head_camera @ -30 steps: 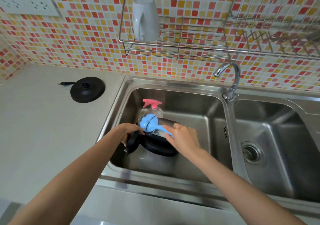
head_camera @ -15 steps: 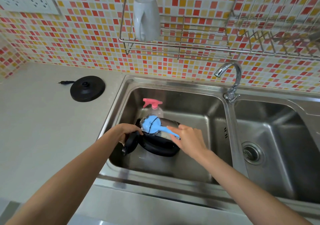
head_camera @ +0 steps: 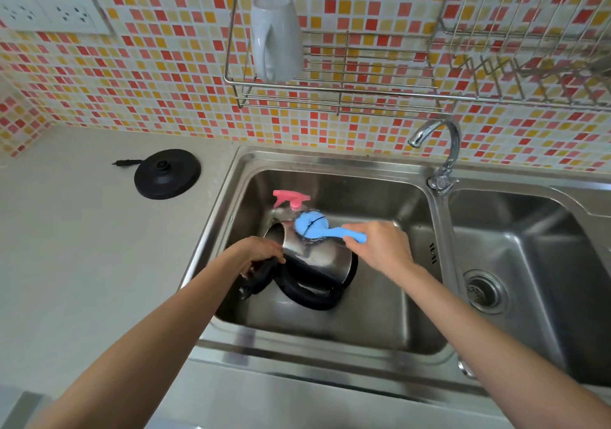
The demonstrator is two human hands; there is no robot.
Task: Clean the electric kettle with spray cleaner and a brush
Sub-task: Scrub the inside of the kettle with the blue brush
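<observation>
while the left hand (head_camera: pixel 261 253) grips the kettle (head_camera: pixel 315 256) handle and the right hand (head_camera: pixel 380 243) holds the brush (head_camera: pixel 312 225), scrub firmly without letting the tilted steel body roll.

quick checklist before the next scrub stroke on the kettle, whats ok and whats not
1. Left hand grips the kettle by its black handle: ok.
2. Right hand holds the brush by its handle: ok.
3. Brush head rests on the kettle's steel side: ok.
4. Kettle lies tilted inside the sink, off its base on the counter: ok.
5. Spray bottle stands clear of the brush's path: cannot tell, it stands right behind.
6. Cleaner already on the kettle: cannot tell.
</observation>
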